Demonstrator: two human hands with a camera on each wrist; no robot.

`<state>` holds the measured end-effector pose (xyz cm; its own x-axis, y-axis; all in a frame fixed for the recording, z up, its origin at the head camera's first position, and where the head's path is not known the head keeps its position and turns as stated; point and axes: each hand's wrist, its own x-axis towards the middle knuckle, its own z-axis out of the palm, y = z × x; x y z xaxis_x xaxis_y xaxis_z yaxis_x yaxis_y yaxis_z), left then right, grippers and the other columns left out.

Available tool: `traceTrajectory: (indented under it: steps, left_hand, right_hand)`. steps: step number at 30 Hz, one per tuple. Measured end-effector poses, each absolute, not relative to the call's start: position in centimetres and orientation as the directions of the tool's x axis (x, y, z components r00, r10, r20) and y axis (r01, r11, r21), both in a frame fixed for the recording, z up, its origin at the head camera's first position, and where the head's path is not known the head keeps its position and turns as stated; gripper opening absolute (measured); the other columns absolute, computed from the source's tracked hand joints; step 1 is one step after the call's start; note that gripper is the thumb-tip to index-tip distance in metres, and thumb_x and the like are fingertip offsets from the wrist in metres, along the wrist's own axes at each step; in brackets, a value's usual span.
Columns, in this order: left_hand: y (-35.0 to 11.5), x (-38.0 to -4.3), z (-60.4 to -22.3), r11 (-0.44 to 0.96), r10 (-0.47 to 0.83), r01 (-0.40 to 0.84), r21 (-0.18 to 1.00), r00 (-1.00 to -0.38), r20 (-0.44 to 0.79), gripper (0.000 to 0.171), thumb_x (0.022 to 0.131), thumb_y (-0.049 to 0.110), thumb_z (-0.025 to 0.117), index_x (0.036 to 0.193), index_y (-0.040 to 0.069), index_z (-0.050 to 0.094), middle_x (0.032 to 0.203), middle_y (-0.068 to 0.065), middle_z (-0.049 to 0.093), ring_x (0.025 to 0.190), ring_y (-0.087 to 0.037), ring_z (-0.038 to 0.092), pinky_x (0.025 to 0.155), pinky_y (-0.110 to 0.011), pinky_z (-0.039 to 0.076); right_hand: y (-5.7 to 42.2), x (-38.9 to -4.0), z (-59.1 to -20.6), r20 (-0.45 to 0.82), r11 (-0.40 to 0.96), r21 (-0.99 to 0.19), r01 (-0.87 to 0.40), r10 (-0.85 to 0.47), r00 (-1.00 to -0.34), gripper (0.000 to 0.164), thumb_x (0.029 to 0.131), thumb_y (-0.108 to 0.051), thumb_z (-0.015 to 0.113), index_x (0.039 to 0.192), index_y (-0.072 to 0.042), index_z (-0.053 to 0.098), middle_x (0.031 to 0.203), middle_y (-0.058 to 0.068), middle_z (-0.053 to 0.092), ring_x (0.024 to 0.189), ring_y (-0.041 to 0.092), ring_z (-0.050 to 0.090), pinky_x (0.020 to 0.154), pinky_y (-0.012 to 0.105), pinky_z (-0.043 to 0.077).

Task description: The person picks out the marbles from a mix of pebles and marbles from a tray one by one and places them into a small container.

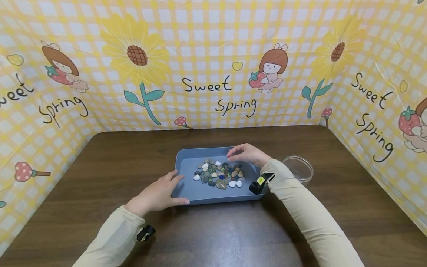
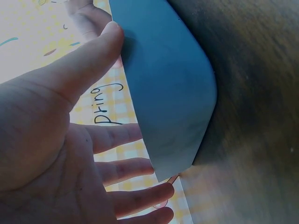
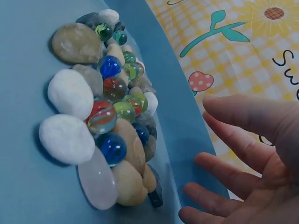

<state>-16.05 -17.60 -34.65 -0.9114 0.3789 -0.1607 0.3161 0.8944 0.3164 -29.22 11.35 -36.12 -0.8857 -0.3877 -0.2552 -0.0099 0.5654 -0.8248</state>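
A: Table [image 1: 213,233]: tray [image 1: 188,191] on it, dead ahead. Technique?
B: Brace with left hand [image 1: 156,194], spread wide at tray's left end. Right hand [image 1: 251,154] relaxed over the far side, nothing visibly held; I'd come straight down, pinch lightly.
A: Obstacles?
B: Clear dish [image 1: 298,168] outside, right; looks harmless. Stones [image 3: 70,93] heaped mid-tray crowd the marbles [image 3: 112,149]; those probably roll.
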Motion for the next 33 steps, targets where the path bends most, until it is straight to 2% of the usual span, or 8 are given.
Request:
traceTrajectory:
  steps: [9, 16, 24, 33]
  left_hand:
    - [-17.60, -16.06, -34.69, 0.894, 0.380, 0.316, 0.317, -0.910, -0.167, 0.083, 0.078, 0.055, 0.066, 0.138, 0.002, 0.042, 0.146, -0.029, 0.031, 0.131, -0.046, 0.037, 0.100, -0.058, 0.038]
    - [-17.60, -16.07, -34.73, 0.894, 0.379, 0.313, 0.320, -0.910, -0.170, 0.083, 0.079, 0.055, 0.066, 0.139, 0.002, 0.042, 0.147, -0.029, 0.030, 0.131, -0.046, 0.037, 0.100, -0.058, 0.038]
    - [-17.52, -16.04, -34.54, 0.895, 0.382, 0.315, 0.317, -0.907, -0.178, 0.083, 0.079, 0.056, 0.064, 0.139, 0.002, 0.041, 0.147, -0.030, 0.029, 0.131, -0.046, 0.037, 0.100, -0.058, 0.038]
    - [-17.44, -16.09, -34.58, 0.897, 0.379, 0.310, 0.316, -0.906, -0.187, 0.084, 0.080, 0.056, 0.064, 0.139, 0.002, 0.041, 0.147, -0.030, 0.028, 0.131, -0.047, 0.037, 0.100, -0.059, 0.038]
  right_hand:
    - [11.31, -29.38, -36.55, -0.294, 0.617, -0.786, -0.035, -0.423, -0.857, 0.021, 0.081, -0.014, 0.072, 0.101, -0.006, 0.071, 0.142, 0.007, 0.049, 0.134, 0.028, 0.040, 0.112, 0.047, 0.029]
    - [11.32, -29.27, -36.37, -0.315, 0.648, -0.759, -0.068, -0.456, -0.832, 0.018, 0.082, -0.011, 0.071, 0.099, -0.007, 0.072, 0.145, 0.008, 0.044, 0.136, 0.030, 0.038, 0.113, 0.047, 0.026]
    - [11.32, -29.45, -36.53, -0.329, 0.700, -0.706, -0.110, -0.461, -0.824, 0.013, 0.081, -0.012, 0.072, 0.094, -0.010, 0.074, 0.145, 0.008, 0.044, 0.141, 0.031, 0.029, 0.114, 0.053, 0.018]
    - [11.33, -29.46, -36.85, -0.313, 0.716, -0.682, -0.147, -0.468, -0.826, 0.013, 0.079, -0.012, 0.074, 0.091, -0.008, 0.074, 0.144, 0.010, 0.045, 0.139, 0.032, 0.033, 0.115, 0.050, 0.020]
